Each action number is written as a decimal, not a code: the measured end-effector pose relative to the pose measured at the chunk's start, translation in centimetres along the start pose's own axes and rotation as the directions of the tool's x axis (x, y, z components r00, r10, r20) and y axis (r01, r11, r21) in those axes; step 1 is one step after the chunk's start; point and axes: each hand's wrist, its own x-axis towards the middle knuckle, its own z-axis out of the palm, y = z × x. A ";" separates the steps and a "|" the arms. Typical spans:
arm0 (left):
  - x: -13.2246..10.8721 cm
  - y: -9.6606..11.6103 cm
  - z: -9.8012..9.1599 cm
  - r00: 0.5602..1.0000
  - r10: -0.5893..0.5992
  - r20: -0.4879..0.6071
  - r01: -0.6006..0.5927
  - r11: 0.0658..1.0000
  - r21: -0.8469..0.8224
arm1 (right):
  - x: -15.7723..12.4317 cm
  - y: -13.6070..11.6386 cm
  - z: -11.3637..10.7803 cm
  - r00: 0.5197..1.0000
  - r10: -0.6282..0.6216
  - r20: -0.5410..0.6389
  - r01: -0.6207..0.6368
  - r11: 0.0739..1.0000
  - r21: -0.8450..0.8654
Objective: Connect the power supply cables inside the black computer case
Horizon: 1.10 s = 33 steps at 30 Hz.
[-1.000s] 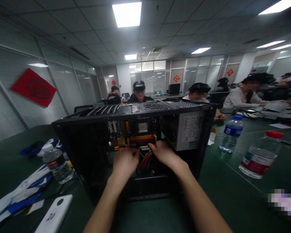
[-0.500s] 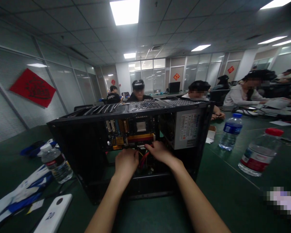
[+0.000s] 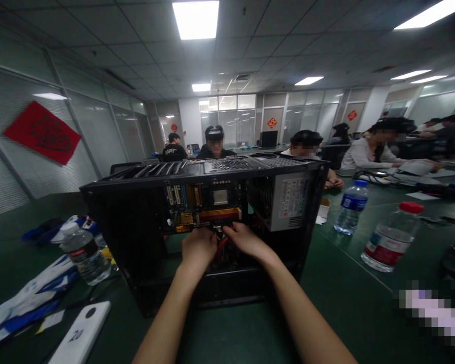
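Note:
An open black computer case [image 3: 114,227] stands on the green table, its open side facing me. Inside it, the power cable [image 3: 222,243], a bundle with red wires, hangs below the motherboard [image 3: 187,194]. My right hand [image 3: 246,238] pinches this cable from the right, thumb and fingertips at the board's lower edge. From the left, my left hand [image 3: 199,246] closes around the same bundle; its fingertips are mostly hidden behind the back of the hand. Both hands are near the red and yellow memory slots [image 3: 220,214]. A silver power supply [image 3: 291,202] sits at upper right.
Left of the case are a water bottle [image 3: 84,255], gloves [image 3: 34,296] and a white power bank [image 3: 79,333] marked 20. On the right stand a blue-capped bottle [image 3: 351,207] and a red-capped bottle [image 3: 392,237]. Several people sit at tables beyond.
My right hand has shifted slightly left, closer to my left hand, and less of the red wires shows between them. The view has turned a little to the right.

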 end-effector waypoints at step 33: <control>0.9 -0.7 0.7 0.997 -0.014 0.075 0.025 0.988 -0.154 | -0.4 -2.7 3.6 0.851 0.525 0.011 -0.434 0.691 0.578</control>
